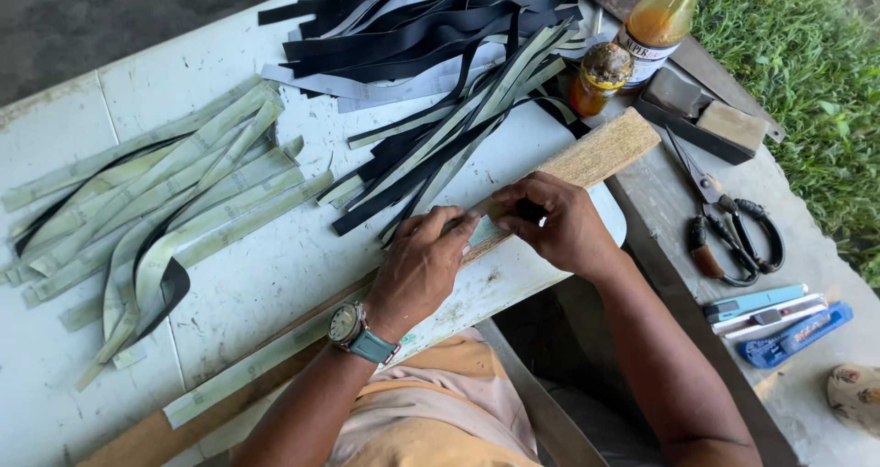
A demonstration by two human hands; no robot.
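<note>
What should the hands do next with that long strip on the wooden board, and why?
Probably press the pale strip flat along the wooden board and smooth it down. Both hands already pinch it at one spot: the left hand and right hand meet fingertip to fingertip on it, while the rest of it trails loose toward the near table edge.

White table (275,274) bears strips (165,201), wooden board (587,160), scissors (733,233).

Bright daylight – sharp focus throughout, soft shadows under hands – slight wide-angle bend at edges.
</note>
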